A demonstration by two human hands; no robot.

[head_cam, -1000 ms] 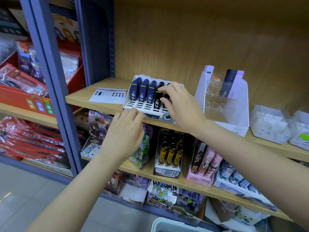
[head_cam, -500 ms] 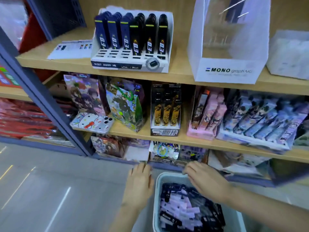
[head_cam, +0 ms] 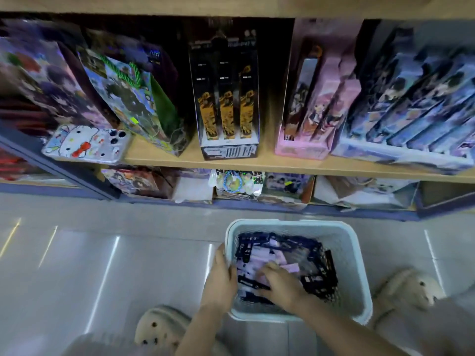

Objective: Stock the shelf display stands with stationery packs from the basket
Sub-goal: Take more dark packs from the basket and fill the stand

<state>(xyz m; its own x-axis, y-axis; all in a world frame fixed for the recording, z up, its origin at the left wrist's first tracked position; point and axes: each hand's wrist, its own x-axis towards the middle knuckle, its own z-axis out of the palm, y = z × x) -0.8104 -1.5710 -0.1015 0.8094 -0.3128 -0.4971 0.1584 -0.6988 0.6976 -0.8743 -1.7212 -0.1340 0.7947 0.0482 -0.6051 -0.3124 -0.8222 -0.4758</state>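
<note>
My view has dropped from the top shelf to the floor. A second ago both hands were at the white display stand up there, which has now gone out of frame. Now they are down at the pale basket [head_cam: 359,265] at lower centre of the frame. I read that as one placement done and the next fetch begun.

The stationery packs [head_cam: 317,281], dark ones mixed with pink, lie heaped inside the basket. The right hand [head_cam: 280,281] is in among them, fingers spread over the pink ones near the middle of the heap and touching them. Motion blur hides whether it has pinched one yet, so I cannot tell its grasp. The left hand [head_cam: 221,276] lies against the basket's left rim (steadying it, I judge). I cannot see whether its fingers curl over the edge.
</note>
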